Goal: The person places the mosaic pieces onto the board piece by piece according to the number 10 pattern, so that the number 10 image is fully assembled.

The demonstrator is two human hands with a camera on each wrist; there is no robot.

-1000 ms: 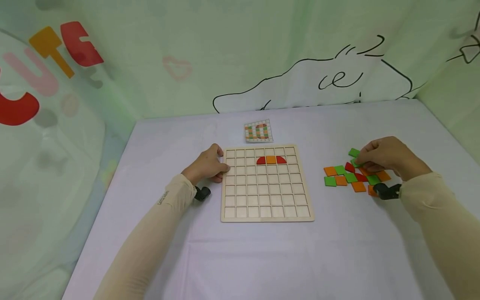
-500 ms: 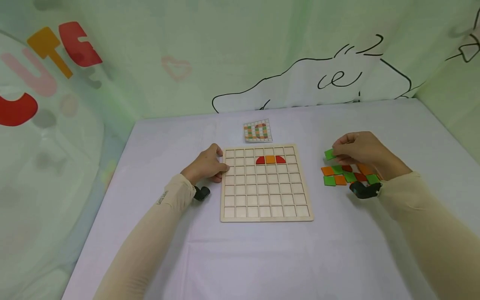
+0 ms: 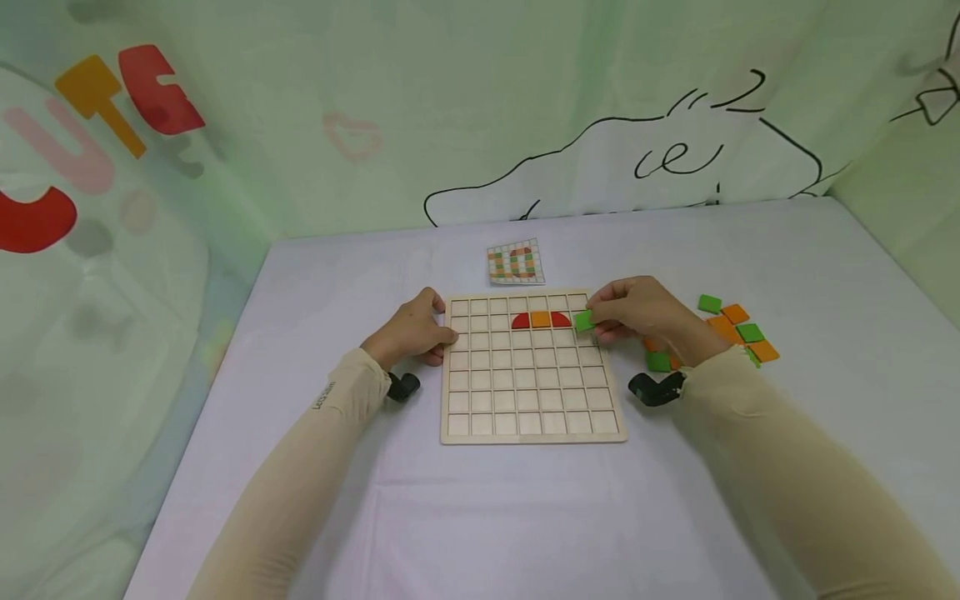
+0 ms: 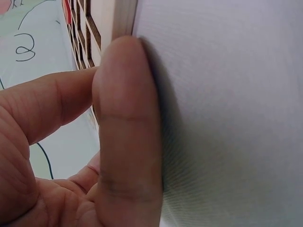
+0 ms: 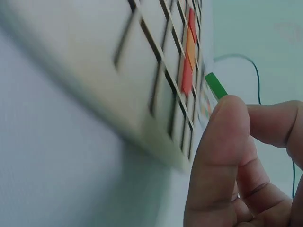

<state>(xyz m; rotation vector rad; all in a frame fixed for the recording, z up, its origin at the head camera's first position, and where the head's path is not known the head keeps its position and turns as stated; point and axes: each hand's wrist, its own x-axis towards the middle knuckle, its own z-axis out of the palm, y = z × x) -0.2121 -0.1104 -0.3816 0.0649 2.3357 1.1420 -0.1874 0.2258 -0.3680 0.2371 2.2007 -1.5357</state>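
A wooden grid board (image 3: 532,367) lies flat on the table, with a red quarter-round tile (image 3: 521,321), an orange square tile (image 3: 540,319) and a second red quarter-round tile (image 3: 560,319) in one of its upper rows. At the board's left edge my left hand (image 3: 414,329) grips the rim; in the left wrist view a fingertip (image 4: 125,61) presses against its side. My right hand (image 3: 637,312) pinches a green square tile (image 3: 583,321) between thumb and finger, over the row's right end. The right wrist view shows this green tile (image 5: 216,86) held above the board surface.
Loose green, orange and red tiles lie to the right of the board, among them an orange tile (image 3: 765,350) and a green tile (image 3: 709,303); my right forearm hides some. A small printed pattern card (image 3: 516,262) lies behind the board. A fabric backdrop (image 3: 360,183) stands beyond the table.
My right hand has lifted a green tile from the loose pile and carried it left to the board's right side. The left hand has stayed at the board's edge.
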